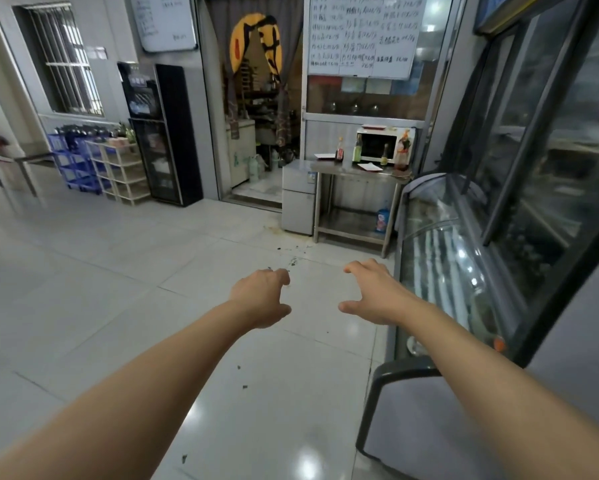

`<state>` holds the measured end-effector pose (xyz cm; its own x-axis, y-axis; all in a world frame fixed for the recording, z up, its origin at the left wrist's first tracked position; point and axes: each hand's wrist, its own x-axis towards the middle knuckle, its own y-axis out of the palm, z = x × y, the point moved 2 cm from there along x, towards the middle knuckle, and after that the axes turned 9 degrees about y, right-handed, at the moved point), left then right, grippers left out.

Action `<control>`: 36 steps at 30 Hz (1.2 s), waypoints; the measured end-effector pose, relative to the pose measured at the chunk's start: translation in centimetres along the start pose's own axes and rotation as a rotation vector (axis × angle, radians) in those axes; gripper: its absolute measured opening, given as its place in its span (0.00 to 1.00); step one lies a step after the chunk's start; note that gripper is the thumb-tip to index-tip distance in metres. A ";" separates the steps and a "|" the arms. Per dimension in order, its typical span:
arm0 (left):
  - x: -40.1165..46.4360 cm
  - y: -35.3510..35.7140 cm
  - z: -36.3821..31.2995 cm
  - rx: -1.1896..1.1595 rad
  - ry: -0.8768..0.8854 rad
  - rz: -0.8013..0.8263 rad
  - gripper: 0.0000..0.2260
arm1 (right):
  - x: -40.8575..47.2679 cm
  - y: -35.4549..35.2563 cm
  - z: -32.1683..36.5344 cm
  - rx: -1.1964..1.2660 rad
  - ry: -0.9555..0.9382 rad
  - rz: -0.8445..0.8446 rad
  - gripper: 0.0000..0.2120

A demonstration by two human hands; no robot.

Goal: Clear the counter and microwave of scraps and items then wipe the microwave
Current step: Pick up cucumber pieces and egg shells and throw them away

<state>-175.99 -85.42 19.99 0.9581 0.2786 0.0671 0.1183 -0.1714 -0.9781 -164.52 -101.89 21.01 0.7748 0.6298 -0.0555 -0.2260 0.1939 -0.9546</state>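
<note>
A white microwave (381,144) stands far ahead on a steel counter (329,167) against the back wall. Several bottles (357,149) stand in front of it, and flat paper-like items (369,167) lie on the counter top. Something flat and red-edged (377,126) lies on the microwave's roof. Both my arms stretch forward over the tiled floor, well short of the counter. My left hand (261,297) and my right hand (374,292) hang with loosely curled fingers and hold nothing.
A small grey fridge (298,199) stands left of the counter. A glass display case (440,271) runs along the right side. A blue bottle (382,218) sits on the counter's lower shelf. Dark scraps (293,260) dot the floor. Shelving and blue crates (80,161) line the left wall.
</note>
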 end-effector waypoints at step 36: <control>58.7 -4.2 26.6 -0.003 0.311 0.070 0.22 | 56.8 -4.7 3.7 0.017 0.267 -0.064 0.38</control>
<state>-127.19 -43.18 22.82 0.9977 -0.0363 0.0571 0.0495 -0.1828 -0.9819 -121.67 -64.25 23.42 0.9156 0.3954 -0.0724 -0.1794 0.2407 -0.9539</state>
